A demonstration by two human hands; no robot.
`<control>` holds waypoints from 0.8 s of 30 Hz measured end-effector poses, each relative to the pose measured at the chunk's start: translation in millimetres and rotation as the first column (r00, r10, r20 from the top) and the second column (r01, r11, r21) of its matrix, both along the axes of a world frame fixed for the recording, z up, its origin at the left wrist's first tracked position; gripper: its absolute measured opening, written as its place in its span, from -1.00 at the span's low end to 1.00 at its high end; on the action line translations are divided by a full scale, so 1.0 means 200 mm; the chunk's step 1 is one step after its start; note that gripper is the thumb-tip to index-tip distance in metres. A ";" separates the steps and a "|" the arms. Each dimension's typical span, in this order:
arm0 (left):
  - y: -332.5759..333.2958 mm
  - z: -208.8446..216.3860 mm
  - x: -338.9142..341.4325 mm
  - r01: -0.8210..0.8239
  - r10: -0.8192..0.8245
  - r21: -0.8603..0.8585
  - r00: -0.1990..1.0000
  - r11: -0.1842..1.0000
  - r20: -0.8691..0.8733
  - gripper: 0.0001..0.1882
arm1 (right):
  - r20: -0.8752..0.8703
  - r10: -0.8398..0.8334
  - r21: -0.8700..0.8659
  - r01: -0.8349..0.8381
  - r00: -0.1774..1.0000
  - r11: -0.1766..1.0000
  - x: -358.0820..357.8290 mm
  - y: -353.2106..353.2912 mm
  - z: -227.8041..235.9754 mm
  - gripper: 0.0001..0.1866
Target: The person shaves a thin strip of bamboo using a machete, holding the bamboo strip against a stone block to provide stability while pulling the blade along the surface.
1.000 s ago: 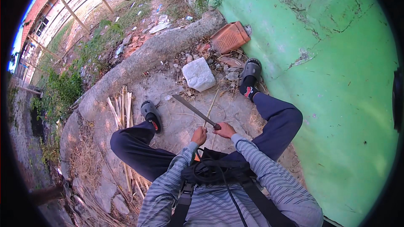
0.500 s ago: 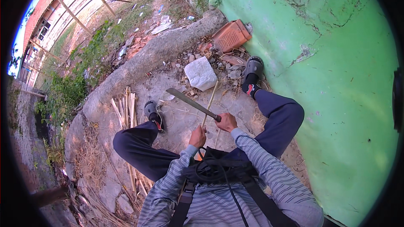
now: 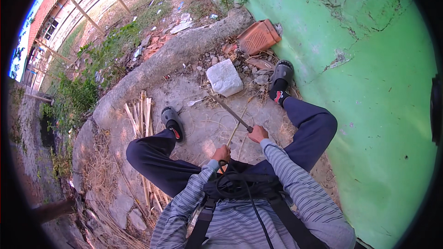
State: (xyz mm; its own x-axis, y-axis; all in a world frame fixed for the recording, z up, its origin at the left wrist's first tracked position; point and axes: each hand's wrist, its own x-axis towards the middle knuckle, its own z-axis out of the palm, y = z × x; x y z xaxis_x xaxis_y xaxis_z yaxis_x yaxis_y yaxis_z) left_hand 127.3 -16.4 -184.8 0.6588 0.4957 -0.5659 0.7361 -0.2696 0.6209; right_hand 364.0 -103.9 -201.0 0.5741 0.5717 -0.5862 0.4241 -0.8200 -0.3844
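My right hand (image 3: 258,133) is closed round the dark handle of a machete (image 3: 229,111), whose blade slants up and left. The blade appears narrow, seen nearly along its edge. In my left hand (image 3: 221,152), between my knees, is the lower end of a thin pale strip of split wood or bamboo (image 3: 235,129). This strip leans up and right and crosses the blade near the handle; whether the two touch I cannot tell. Just beyond the blade tip lies a rough white block (image 3: 224,78).
A bundle of split sticks (image 3: 142,115) lies left of my left shoe (image 3: 172,122). A white plastic utensil (image 3: 196,102) is on the ground. An orange clay piece (image 3: 259,37) sits by the green wall (image 3: 369,110). A curved stone kerb (image 3: 138,74) runs ahead.
The machete blade has turned from showing its broad side to nearly edge-on, and its tip has moved right and slightly up. Both hands appear a little further right, with the whole view shifted likewise.
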 end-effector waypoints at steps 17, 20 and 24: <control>0.10 -0.25 0.03 -0.034 0.027 -0.047 0.991 0.998 -0.128 -0.58 | -0.152 0.189 0.166 -0.163 0.970 0.973 -0.13 -0.06 -0.06 -0.60; 0.08 -0.21 0.03 -0.157 0.148 -0.161 0.987 0.974 -0.064 -0.56 | -0.107 0.182 0.173 -0.162 0.977 0.971 -0.16 -0.06 -0.01 -0.66; 0.04 -0.09 0.06 -0.132 0.140 -0.152 0.989 0.979 0.045 -0.56 | -0.090 0.166 0.143 -0.152 0.982 0.978 -0.14 -0.07 -0.02 -0.67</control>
State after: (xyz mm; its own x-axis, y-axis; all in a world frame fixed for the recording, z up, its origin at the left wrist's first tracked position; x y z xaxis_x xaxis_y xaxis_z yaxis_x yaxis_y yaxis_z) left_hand 138.6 -8.6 -202.3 0.6235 0.4962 -0.6042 0.7227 -0.0709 0.6875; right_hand 336.9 -117.2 -204.1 0.4110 0.7289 -0.5476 0.4982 -0.6826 -0.5346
